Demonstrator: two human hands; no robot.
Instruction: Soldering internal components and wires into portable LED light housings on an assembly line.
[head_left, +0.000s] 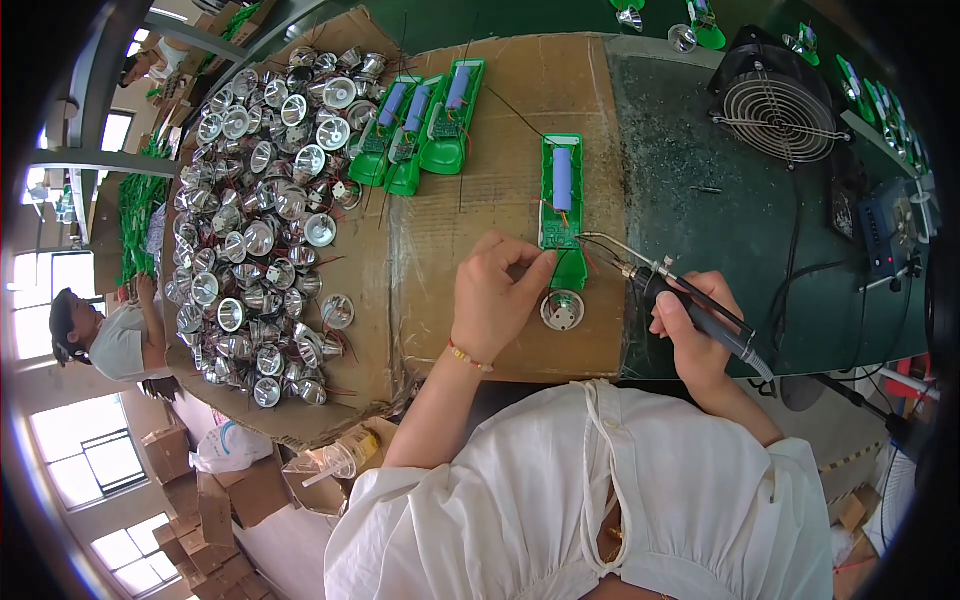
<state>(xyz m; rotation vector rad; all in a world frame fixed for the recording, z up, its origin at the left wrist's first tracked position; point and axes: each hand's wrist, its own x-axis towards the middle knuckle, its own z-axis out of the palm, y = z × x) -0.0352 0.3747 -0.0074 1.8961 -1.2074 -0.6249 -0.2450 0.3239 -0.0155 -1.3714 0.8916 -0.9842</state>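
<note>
My left hand (492, 298) pinches a thin wire at the lower edge of a green torch half-shell (561, 205) lying open on the cardboard sheet (510, 150). The shell carries a blue cylindrical battery and a small circuit board. My right hand (695, 335) grips a black soldering iron (690, 300), its metal tip reaching toward the board. Just below the shell lies a round silver reflector (562, 310) joined to it by wires.
A large heap of silver reflectors (262, 220) covers the left of the cardboard. Three more green shells with batteries (420, 125) lie at the top. A small black fan (780, 110) stands on the dark green bench, cables beside it. Another person (110, 335) works at far left.
</note>
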